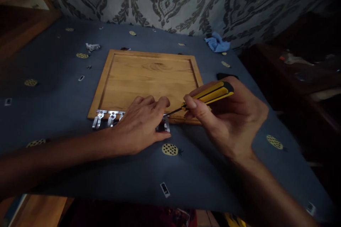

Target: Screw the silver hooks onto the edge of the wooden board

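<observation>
A framed wooden panel (153, 78) lies flat on the cloth-covered table. My right hand (229, 117) is closed around a yellow and black screwdriver (210, 94), tilted so its shaft points down to the left. The tip meets a metal hinge (166, 125) at the panel's near edge. My left hand (144, 122) is closed on that hinge, thumb against its front and fingers over the panel. To its left, a hinge (99, 117) and another hinge (112, 117) sit along the same edge, with a further one partly hidden by my left hand.
Behind the panel on the left lie a loose metal hinge (92, 47) and a tiny metal piece (88, 67). A crumpled blue cloth (217, 42) rests at the back right. Next to my right hand is a dark flat object (226, 76). A patterned curtain (170, 0) borders the table's far side.
</observation>
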`<action>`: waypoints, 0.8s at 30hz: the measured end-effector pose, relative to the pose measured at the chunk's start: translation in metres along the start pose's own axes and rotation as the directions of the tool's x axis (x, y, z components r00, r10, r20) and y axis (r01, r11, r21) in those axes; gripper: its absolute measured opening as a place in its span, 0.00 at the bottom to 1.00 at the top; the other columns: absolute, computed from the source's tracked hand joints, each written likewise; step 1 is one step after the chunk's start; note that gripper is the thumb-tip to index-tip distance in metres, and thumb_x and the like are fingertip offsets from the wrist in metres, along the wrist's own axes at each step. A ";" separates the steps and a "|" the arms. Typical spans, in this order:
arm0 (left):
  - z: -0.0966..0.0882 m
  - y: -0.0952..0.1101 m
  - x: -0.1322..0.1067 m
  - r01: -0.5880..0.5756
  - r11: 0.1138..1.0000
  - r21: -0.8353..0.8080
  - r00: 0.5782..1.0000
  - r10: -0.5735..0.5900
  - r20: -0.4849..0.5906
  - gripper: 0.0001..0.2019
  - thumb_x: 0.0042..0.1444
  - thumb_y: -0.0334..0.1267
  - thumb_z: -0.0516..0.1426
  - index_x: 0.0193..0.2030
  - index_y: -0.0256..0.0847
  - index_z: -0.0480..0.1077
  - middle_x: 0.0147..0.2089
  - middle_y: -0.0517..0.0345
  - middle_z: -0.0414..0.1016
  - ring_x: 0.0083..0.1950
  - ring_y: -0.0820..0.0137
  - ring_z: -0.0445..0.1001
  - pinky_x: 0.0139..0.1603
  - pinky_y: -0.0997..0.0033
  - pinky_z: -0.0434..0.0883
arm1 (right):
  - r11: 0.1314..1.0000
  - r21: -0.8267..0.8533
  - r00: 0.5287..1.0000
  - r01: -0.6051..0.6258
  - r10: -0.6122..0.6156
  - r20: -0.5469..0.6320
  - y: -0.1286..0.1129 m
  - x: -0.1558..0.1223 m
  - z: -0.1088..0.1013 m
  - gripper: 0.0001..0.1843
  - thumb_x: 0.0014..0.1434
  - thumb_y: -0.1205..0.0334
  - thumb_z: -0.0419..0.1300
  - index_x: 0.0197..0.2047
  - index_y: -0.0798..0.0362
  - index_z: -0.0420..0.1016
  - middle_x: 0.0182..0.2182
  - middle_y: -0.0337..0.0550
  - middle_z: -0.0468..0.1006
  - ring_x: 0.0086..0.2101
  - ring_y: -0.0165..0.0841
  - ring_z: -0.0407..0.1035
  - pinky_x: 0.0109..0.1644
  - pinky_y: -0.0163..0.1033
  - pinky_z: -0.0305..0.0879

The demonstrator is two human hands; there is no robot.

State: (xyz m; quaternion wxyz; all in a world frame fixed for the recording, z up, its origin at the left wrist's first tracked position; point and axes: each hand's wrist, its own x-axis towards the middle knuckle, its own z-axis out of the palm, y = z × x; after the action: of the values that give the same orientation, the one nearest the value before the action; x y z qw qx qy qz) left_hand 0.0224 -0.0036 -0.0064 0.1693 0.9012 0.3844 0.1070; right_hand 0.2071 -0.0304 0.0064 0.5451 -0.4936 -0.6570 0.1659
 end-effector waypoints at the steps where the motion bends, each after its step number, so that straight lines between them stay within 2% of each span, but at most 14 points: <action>1: 0.000 0.000 0.000 0.003 1.000 0.001 1.000 -0.003 0.005 0.27 0.55 0.44 0.70 0.54 0.39 0.63 0.47 0.52 0.77 0.53 0.54 0.74 0.54 0.57 0.68 | 0.999 0.037 1.000 -0.009 0.009 0.019 -0.001 0.002 0.000 0.12 0.53 0.55 0.76 0.32 0.46 0.76 0.29 0.36 0.79 0.24 0.31 0.72 0.25 0.39 0.69; 4: -0.001 0.001 0.000 0.010 1.000 0.001 1.000 -0.010 0.007 0.26 0.55 0.43 0.70 0.53 0.40 0.63 0.47 0.53 0.77 0.53 0.55 0.74 0.54 0.57 0.68 | 0.994 0.096 0.997 -0.051 0.045 0.061 -0.002 0.006 -0.002 0.12 0.52 0.57 0.77 0.31 0.46 0.77 0.30 0.36 0.80 0.25 0.31 0.74 0.25 0.38 0.71; 6: -0.001 0.001 0.000 0.009 1.000 -0.002 1.000 -0.009 -0.002 0.26 0.55 0.43 0.70 0.53 0.40 0.63 0.47 0.52 0.77 0.53 0.55 0.74 0.54 0.57 0.68 | 0.990 0.112 0.994 -0.084 0.075 0.083 -0.002 0.009 -0.004 0.11 0.52 0.56 0.76 0.33 0.45 0.79 0.31 0.37 0.80 0.28 0.33 0.76 0.25 0.38 0.73; 10: 0.000 0.000 -0.001 0.002 1.000 -0.002 1.000 -0.002 -0.006 0.25 0.55 0.43 0.70 0.53 0.41 0.63 0.47 0.52 0.77 0.53 0.54 0.74 0.54 0.57 0.68 | 0.990 0.114 0.982 -0.085 0.064 0.176 -0.006 0.008 -0.009 0.08 0.58 0.52 0.71 0.40 0.42 0.82 0.34 0.38 0.82 0.30 0.35 0.78 0.27 0.41 0.77; 12: 0.001 -0.001 -0.001 -0.005 1.000 -0.009 1.000 0.005 -0.011 0.26 0.55 0.44 0.70 0.53 0.41 0.63 0.47 0.53 0.77 0.52 0.55 0.74 0.54 0.57 0.68 | 0.994 0.093 0.988 -0.053 0.039 0.148 -0.008 0.006 -0.009 0.05 0.61 0.54 0.69 0.37 0.45 0.82 0.33 0.39 0.82 0.26 0.33 0.77 0.26 0.41 0.77; 15: 0.002 -0.004 -0.001 -0.011 1.000 -0.020 1.000 0.011 -0.024 0.27 0.55 0.44 0.70 0.54 0.41 0.63 0.47 0.53 0.78 0.52 0.56 0.74 0.53 0.58 0.67 | 0.998 0.068 1.000 -0.004 0.003 0.023 -0.009 0.005 -0.007 0.08 0.61 0.56 0.69 0.33 0.48 0.80 0.29 0.38 0.81 0.20 0.30 0.74 0.21 0.38 0.70; 17: 0.003 -0.004 -0.002 -0.013 1.000 -0.019 1.000 0.012 -0.026 0.27 0.55 0.44 0.70 0.55 0.40 0.63 0.47 0.53 0.78 0.51 0.56 0.74 0.53 0.58 0.67 | 0.998 0.061 1.000 0.011 -0.010 -0.017 -0.009 0.005 -0.005 0.09 0.61 0.54 0.69 0.32 0.48 0.80 0.27 0.37 0.81 0.19 0.29 0.73 0.19 0.37 0.66; 24: 0.002 -0.002 -0.002 -0.025 1.000 -0.012 0.999 0.025 -0.027 0.28 0.55 0.44 0.71 0.55 0.38 0.64 0.46 0.52 0.78 0.51 0.55 0.74 0.54 0.58 0.67 | 0.998 0.056 1.000 -0.007 0.005 0.026 -0.006 0.004 -0.004 0.09 0.61 0.53 0.70 0.33 0.48 0.80 0.29 0.37 0.81 0.20 0.30 0.74 0.22 0.38 0.69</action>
State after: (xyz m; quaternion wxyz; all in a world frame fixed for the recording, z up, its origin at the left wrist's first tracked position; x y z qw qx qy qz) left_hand 0.0203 -0.0039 -0.0094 0.1682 0.9034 0.3745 0.1234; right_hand 0.2081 -0.0307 0.0145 0.5496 -0.4779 -0.6576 0.1924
